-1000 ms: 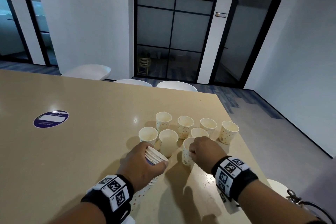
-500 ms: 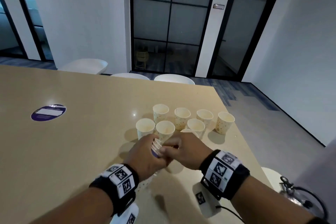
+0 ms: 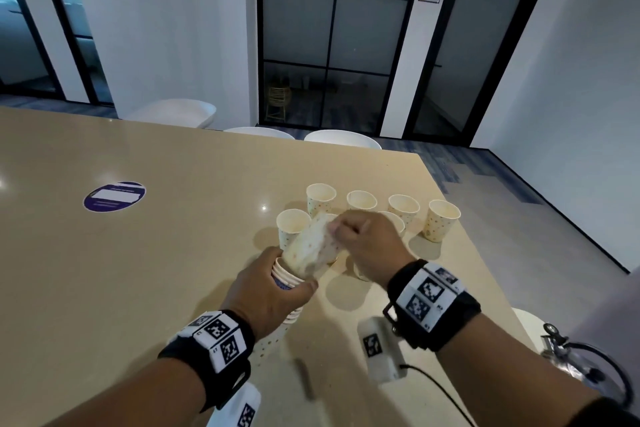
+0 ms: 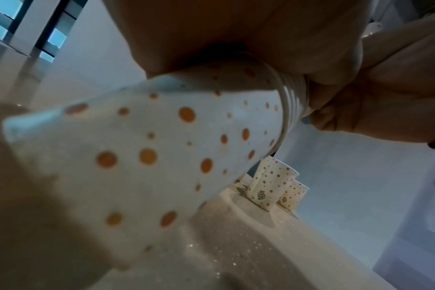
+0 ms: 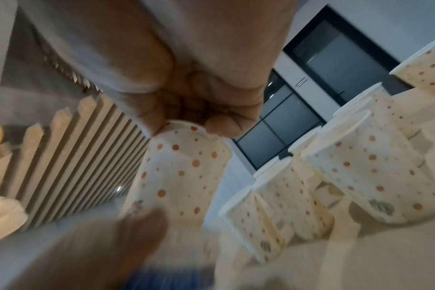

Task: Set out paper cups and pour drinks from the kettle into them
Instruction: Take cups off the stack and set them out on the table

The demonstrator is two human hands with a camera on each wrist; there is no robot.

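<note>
My left hand (image 3: 277, 288) grips a tilted stack of dotted paper cups (image 3: 284, 277) just above the table; its side fills the left wrist view (image 4: 162, 147). My right hand (image 3: 349, 236) pinches the bottom end of one cup (image 3: 310, 250), which is drawn partway out of the stack's mouth. The right wrist view shows that cup (image 5: 184, 172) under my fingertips. Several cups (image 3: 443, 218) stand upright in two rows beyond my hands, partly hidden by the right hand. A metal kettle (image 3: 568, 354) shows partly at the lower right, off the table's edge.
The beige table (image 3: 138, 270) carries a round purple sticker (image 3: 114, 196) at the left. Its right edge runs close to the outermost cup. White chairs (image 3: 173, 111) stand at the far side. A cable trails from my right wrist.
My right hand let go of the cup it had set down, moved left to the stack, and now draws one cup out of it. The left hand kept holding the stack.
</note>
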